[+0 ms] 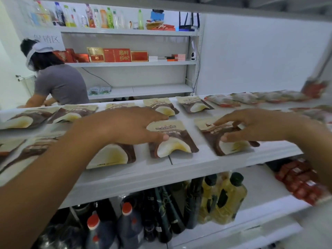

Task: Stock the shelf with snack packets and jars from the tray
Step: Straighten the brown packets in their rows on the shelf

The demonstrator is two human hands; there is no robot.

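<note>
On the white shelf [233,159], both hands are flattening brown snack packets into a row, left hand [125,126] spread on one packet [172,141], right hand [251,126] loosely pinching another [231,141]; next probably squaring them.

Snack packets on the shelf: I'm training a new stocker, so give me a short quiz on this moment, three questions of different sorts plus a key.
1. True or false: the left hand is lifting a brown snack packet clear of the white shelf.
2. Which lies under the right hand? A) a red packet B) a brown and cream packet C) an oil bottle
3. Fill in: on the shelf below, the yellow oil bottles stand to the ____ of the red-capped dark bottles.

Key: 1 false, the hand rests flat on packets lying on the shelf; 2 B; 3 right.
</note>
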